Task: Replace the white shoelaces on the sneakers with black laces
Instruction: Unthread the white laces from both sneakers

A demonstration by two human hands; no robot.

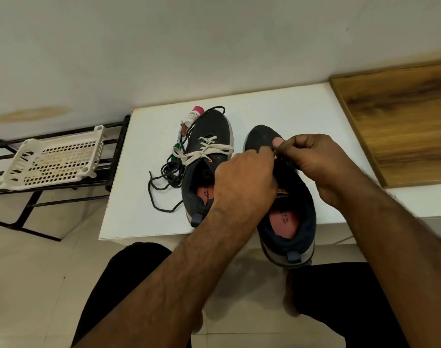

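Two dark sneakers sit in the middle of the frame on your white table (277,106). The left sneaker (209,156) lies fully on the table, toe toward the wall, with white laces (204,150) tied across its front. The right sneaker (284,197) has its heel hanging over the table's near edge; you can see the pink insole down in its opening.

Your left hand (244,182) and right hand (317,164) meet over the right sneaker's lacing area. Both grips are narrow, fingers curled and pinching at a dark strand there, though the strand itself is too hidden to make out clearly.

A loose black lace (164,179) lies in a tangle on the table just left of the left sneaker, one end looping up round its toe. Beside that, toward the wall, lie a small bottle with a pink cap (194,114) and a marker (179,138).

At the left of the frame, a white perforated basket (53,162) rests on a black metal rack (114,146); nothing shows inside it. A wooden panel (400,121) fills the right side.
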